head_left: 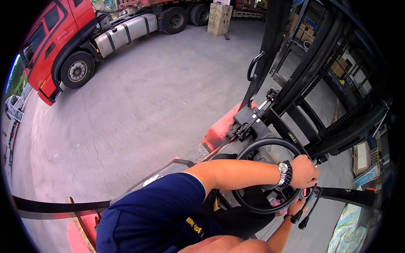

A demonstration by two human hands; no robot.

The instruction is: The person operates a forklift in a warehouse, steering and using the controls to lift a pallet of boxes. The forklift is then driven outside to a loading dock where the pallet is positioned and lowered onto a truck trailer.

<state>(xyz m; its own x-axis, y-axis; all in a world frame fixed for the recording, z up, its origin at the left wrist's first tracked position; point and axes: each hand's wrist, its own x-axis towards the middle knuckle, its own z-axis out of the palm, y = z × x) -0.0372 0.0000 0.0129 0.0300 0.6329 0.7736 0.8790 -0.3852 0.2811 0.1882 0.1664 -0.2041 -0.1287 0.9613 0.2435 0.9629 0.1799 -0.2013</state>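
My left hand (304, 172) is closed at the far right side of the black steering wheel (255, 144) of a forklift, gripping it there. A metal-banded watch (283, 168) and a dark beaded bracelet sit on that wrist, and the forearm crosses over the wheel. Lower down, my right hand (296, 207) is curled at the black control levers (311, 206), beside the wheel's lower right rim. The levers and wheel partly hide its fingers. Dark round knobs top the levers.
The forklift's black mast (308, 63) rises at the right, beside a pillar with a grab handle (254, 66). A red truck (63, 38) stands on the concrete at the far left. A pale block-shaped stack (219, 19) stands near its rear wheels. Green-white sheeting (346, 227) lies at the lower right.
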